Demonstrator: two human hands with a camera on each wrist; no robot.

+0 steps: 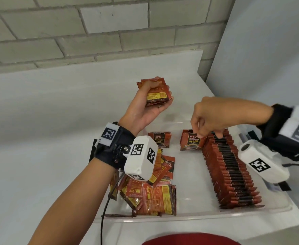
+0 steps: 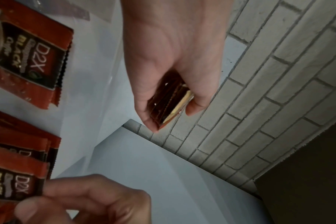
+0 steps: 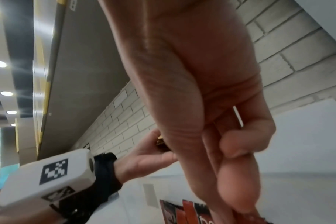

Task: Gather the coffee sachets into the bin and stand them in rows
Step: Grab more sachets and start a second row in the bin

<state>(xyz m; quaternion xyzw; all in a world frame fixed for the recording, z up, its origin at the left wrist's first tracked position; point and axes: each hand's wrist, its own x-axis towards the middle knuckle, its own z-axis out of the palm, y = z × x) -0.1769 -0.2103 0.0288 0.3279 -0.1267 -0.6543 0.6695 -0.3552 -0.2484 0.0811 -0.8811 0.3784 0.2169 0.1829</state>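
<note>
Pinched between thumb and fingers, a small stack of sachets (image 1: 154, 91) sits in our left hand (image 1: 145, 110), raised above the bin's far left corner. Our right hand (image 1: 216, 119) curls its fingertips down onto the front sachet (image 1: 192, 141) at the far end of the standing row (image 1: 231, 170) along the bin's right side; whether it truly grips that sachet we cannot tell. A loose heap (image 1: 150, 191) lies at the near left of the clear bin (image 1: 189, 215). We judge these packets light, thin, slick and floppy, best taken by the flat faces near the top edge, several together for stiffness. The left wrist view shows the stack's edges (image 2: 169, 103) squared between the fingers, which the head view hides; the right wrist view shows only our fingers, curled tight.
</note>
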